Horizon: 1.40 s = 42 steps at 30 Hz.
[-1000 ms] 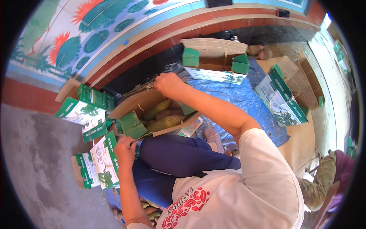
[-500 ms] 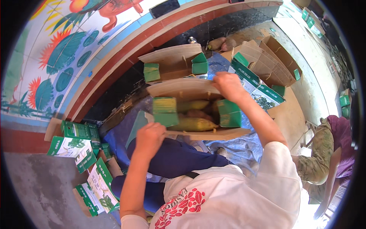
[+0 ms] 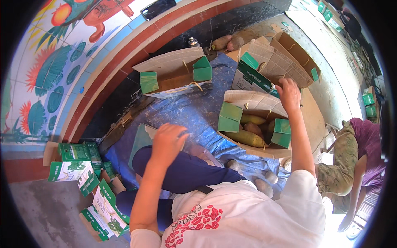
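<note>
A cardboard box [image 3: 233, 117] with green end flaps stands right of centre, its lid up. In it lie long yellow-green radish-like roots [image 3: 247, 138] and reddish-brown ones [image 3: 253, 128]. My right hand [image 3: 290, 96] is just beyond that box's far right corner, beside the neighbouring carton [image 3: 252, 76]; its fingers are loosely bent and apart, with nothing visible in them. Above my left knee, my left hand [image 3: 168, 142] hangs with fingers apart and empty. Beneath it a pale green panel [image 3: 142, 138] shows beside my leg.
Another open carton [image 3: 173, 82] stands by the wall. Blue sheeting [image 3: 186, 111] covers the floor between the boxes. Several green-white cartons [image 3: 109, 206] lie at left. Loose roots [image 3: 222, 42] rest by the wall. At right sits a person in camouflage trousers [image 3: 343, 165].
The box of roots has moved right, from in front of me to beside the right-hand carton. My left hand has let go of it; my right hand has moved right and slightly nearer.
</note>
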Each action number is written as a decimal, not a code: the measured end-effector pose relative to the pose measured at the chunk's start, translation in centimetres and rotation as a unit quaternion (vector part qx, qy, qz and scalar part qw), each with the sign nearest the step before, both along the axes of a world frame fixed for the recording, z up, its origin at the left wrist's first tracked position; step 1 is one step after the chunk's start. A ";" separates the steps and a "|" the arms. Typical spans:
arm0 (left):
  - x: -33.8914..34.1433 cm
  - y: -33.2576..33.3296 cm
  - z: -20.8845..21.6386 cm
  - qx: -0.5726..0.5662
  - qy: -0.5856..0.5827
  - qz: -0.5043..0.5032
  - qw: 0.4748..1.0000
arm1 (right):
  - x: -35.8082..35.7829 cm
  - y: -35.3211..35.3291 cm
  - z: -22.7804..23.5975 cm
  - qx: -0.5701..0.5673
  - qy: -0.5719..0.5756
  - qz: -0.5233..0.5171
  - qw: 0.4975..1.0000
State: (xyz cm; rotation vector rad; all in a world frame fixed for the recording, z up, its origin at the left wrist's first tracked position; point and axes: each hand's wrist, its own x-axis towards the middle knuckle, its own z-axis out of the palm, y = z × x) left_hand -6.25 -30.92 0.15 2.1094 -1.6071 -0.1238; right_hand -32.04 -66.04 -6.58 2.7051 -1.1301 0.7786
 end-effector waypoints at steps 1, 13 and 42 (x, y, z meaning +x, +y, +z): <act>0.7 1.3 0.2 0.009 -0.009 0.031 0.999 | 0.5 -0.7 -0.4 0.001 0.001 0.002 1.000; 5.4 21.3 0.7 -0.050 0.049 0.363 0.929 | 4.8 -6.1 -4.9 0.225 0.275 -0.070 0.932; 3.5 32.8 -1.2 -0.340 0.090 0.562 0.749 | 29.2 29.5 22.8 -0.092 -0.112 0.538 0.831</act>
